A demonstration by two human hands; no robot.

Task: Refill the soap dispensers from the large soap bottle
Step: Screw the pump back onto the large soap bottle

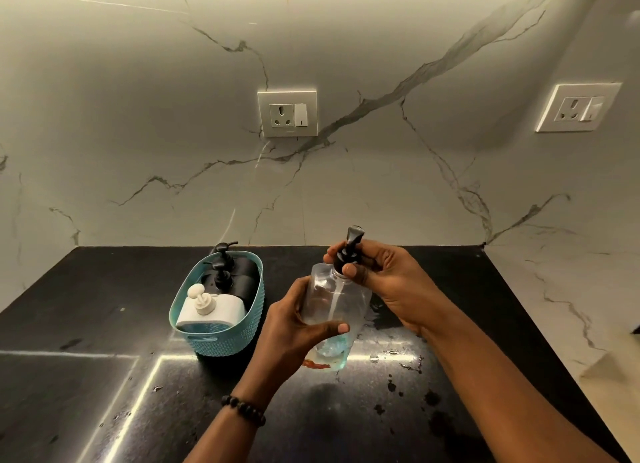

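Observation:
A clear plastic dispenser bottle [334, 301] stands nearly empty on the black counter, tilted slightly, with a little liquid at its base. My left hand [294, 331] wraps around its body from the left. My right hand [384, 275] pinches the collar of its black pump head [350, 246] at the neck. To the left, a teal basket [221, 341] holds a white dispenser [207, 308] at the front and two black dispensers [239, 279] behind it. No large soap bottle is in view.
The black counter [104, 306] carries wet spots and smears near the bottle and toward the front right. A marble wall rises behind with two sockets [287, 112] [578, 107]. The right wall [568, 306] meets the counter in a corner.

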